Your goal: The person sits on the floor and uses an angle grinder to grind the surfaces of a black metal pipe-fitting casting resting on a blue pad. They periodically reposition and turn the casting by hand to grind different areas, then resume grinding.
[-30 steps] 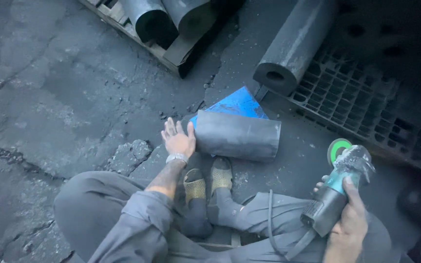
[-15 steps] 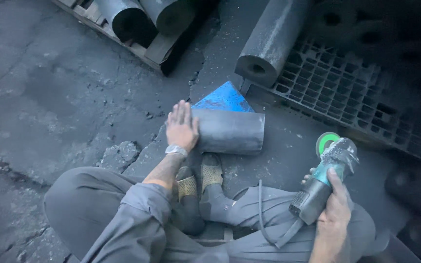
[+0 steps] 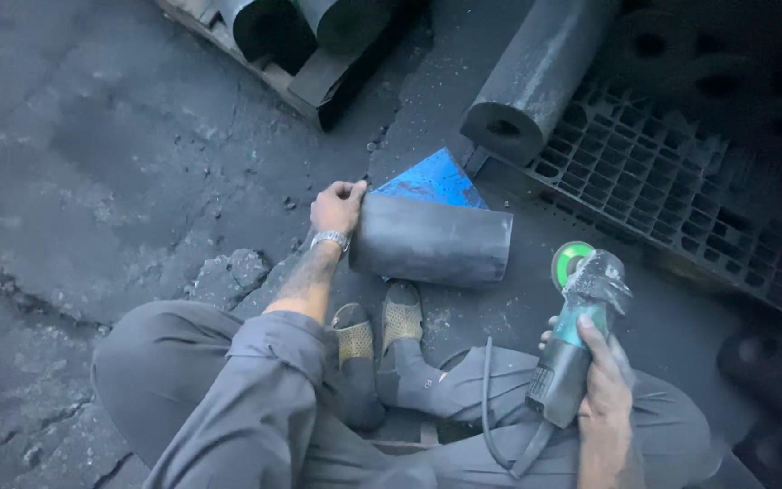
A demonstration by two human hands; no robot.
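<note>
Where left hand [image 3: 337, 206] grips, cylinder [image 3: 432, 241] end hidden

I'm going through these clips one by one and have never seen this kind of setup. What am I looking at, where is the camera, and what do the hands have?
There is no machine here: a person sits low on a rough concrete floor, and the one picture comes from a camera worn on their head, looking down past their grey trouser legs and sandalled feet.

The left hand grips the end of a short dark cylinder that lies on its side in front of the feet. A blue triangular piece shows just behind it.

The right hand holds an angle grinder with a green disc, raised off to the side and apart from the cylinder; its cable hangs down over the leg.

Around them: a longer dark cylinder resting on a black plastic grid, and more cylinders on a wooden pallet at the top.
</note>
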